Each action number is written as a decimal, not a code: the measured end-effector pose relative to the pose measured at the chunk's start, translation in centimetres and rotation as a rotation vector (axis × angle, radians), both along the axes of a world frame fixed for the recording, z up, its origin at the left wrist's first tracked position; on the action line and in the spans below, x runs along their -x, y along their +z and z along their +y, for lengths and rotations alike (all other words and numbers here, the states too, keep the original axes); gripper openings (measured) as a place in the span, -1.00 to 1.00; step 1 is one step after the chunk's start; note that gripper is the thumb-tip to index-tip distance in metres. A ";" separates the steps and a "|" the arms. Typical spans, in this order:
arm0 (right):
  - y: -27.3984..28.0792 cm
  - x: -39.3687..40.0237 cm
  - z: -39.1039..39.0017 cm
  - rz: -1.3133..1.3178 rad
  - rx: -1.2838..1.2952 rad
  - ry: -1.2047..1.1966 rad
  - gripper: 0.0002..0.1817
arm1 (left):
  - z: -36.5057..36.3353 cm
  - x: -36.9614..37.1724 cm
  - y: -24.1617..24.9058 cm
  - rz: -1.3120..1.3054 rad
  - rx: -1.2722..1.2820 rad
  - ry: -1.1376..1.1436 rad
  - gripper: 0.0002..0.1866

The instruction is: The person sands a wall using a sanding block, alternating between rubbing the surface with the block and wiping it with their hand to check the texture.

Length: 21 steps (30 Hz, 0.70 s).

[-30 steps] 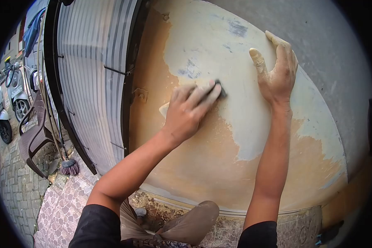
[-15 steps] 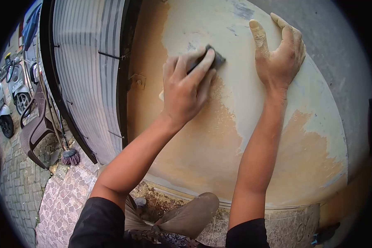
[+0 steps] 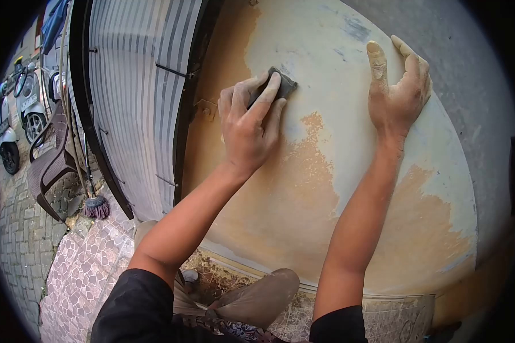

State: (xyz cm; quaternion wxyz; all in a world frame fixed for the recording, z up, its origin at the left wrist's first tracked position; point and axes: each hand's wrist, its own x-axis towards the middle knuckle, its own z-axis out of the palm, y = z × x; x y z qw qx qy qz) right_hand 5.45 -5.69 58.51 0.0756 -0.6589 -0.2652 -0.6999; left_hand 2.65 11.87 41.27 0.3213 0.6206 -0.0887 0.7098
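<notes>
My left hand [image 3: 249, 123] is closed around a dark grey piece of sandpaper [image 3: 286, 86], pressing it flat against a large panel [image 3: 303, 211]. Pale filler and patches of tan-brown show unevenly across that panel, with grey scuffs near the top. My right hand [image 3: 399, 106] lies against the panel's right edge, thumb and fingers spread and holding nothing. Pale dust coats the fingers of both hands. Part of the sandpaper is hidden beneath my left fingers.
A striped translucent corrugated sheet [image 3: 137, 97] in a black frame borders the panel on the left. Beyond it are a brown plastic chair [image 3: 54, 163], a brush broom [image 3: 96, 207] and parked scooters [image 3: 31, 103]. Patterned tiles [image 3: 86, 263] cover the ground near my legs.
My left hand has slid the sandpaper leftward across the panel, nearer the black frame. The right hand keeps its place at the edge. The whole view has shifted slightly.
</notes>
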 end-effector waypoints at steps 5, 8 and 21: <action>0.0 -0.2 0.2 0.011 -0.021 -0.020 -0.29 | -2.8 0.5 -8.7 0.062 -0.176 0.046 -0.52; -0.1 -0.2 0.1 -0.011 -0.024 -0.057 -0.28 | -1.8 2.0 -12.7 0.142 -0.422 0.051 -0.52; 0.0 -0.7 0.2 -0.039 -0.026 -0.020 -0.27 | -2.0 2.2 -13.6 0.168 -0.431 0.053 -0.55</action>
